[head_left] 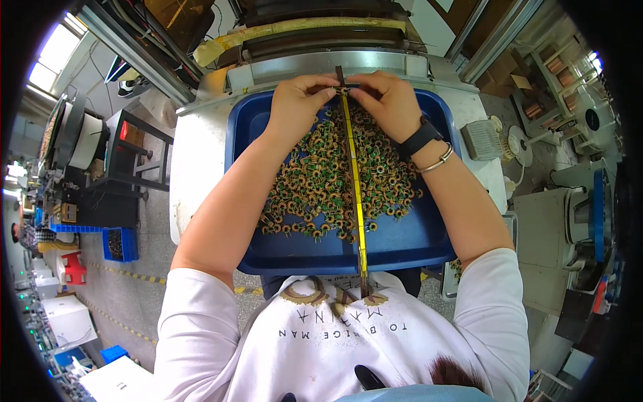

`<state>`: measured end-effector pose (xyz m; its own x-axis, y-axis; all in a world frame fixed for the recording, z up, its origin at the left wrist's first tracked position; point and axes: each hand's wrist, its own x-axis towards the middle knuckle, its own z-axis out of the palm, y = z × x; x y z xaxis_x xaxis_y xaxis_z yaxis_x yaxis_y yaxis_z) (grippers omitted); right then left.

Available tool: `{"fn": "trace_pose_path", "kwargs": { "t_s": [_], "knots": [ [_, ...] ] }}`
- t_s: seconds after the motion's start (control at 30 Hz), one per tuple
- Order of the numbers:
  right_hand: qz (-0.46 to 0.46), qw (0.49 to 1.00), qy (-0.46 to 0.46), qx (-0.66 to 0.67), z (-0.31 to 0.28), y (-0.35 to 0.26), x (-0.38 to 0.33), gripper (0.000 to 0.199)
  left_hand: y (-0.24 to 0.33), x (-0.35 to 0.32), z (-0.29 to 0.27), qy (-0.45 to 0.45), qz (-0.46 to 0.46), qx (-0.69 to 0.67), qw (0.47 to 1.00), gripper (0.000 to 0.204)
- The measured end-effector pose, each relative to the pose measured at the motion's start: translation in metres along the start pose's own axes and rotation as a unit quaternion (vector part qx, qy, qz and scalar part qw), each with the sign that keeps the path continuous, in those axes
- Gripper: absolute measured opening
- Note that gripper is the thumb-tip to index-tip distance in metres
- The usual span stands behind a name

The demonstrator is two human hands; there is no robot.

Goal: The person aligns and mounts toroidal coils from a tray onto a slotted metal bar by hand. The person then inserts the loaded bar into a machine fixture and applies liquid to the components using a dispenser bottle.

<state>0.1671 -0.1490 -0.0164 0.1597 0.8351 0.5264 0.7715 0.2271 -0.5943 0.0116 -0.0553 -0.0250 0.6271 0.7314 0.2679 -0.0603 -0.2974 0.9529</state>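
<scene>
A large blue plastic tray (pixel 321 260) in front of me holds a heap of small toroid coils (pixel 308 177) with copper-coloured windings and green parts. A long narrow yellow-and-dark strip (pixel 355 174) lies lengthwise over the tray, from its far rim to my shirt. At the strip's far end, my left hand (pixel 301 104) and my right hand (pixel 387 104) meet from either side, thumbs and forefingers pinched. Between the fingertips is a small toroid coil (pixel 341 90), partly hidden by them. Which fingers bear it is hard to see.
The tray rests on a white table (pixel 201 181), with a metal machine bar (pixel 328 65) behind its far edge. A grey ribbed block (pixel 481 141) sits at the table's right. A metal tray (pixel 454 278) with more coils is below right. A blue crate (pixel 120 244) stands on the floor left.
</scene>
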Motion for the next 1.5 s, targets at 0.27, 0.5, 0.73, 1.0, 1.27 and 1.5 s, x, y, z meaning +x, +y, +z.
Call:
{"fn": "trace_pose_path", "kwargs": {
  "t_s": [0.27,0.5,0.73,1.0,1.27,1.5],
  "knots": [
    [-0.048,0.995,-0.025,0.089,-0.003,-0.008,-0.004,0.020,0.003,-0.004,0.001,-0.067,-0.068,-0.116,0.989,0.022],
    [0.056,0.977,-0.122,0.168,-0.007,0.012,-0.006,0.017,-0.002,-0.001,0.002,-0.059,0.263,0.373,0.888,0.030],
    [0.039,0.993,-0.098,0.049,-0.008,-0.008,-0.002,0.011,0.000,0.001,0.002,-0.088,0.245,0.333,0.906,0.020],
    [0.045,0.997,-0.043,0.042,-0.001,-0.016,-0.006,0.020,0.000,-0.010,-0.016,-0.077,0.189,0.379,0.903,0.032],
    [0.003,0.939,-0.236,-0.250,-0.009,-0.013,-0.010,0.020,0.000,-0.015,-0.021,-0.210,0.017,0.561,0.801,0.020],
    [0.019,0.934,-0.236,-0.267,-0.025,0.007,-0.015,0.015,-0.007,-0.036,-0.026,-0.129,0.082,0.563,0.812,0.022]
  ]
}}
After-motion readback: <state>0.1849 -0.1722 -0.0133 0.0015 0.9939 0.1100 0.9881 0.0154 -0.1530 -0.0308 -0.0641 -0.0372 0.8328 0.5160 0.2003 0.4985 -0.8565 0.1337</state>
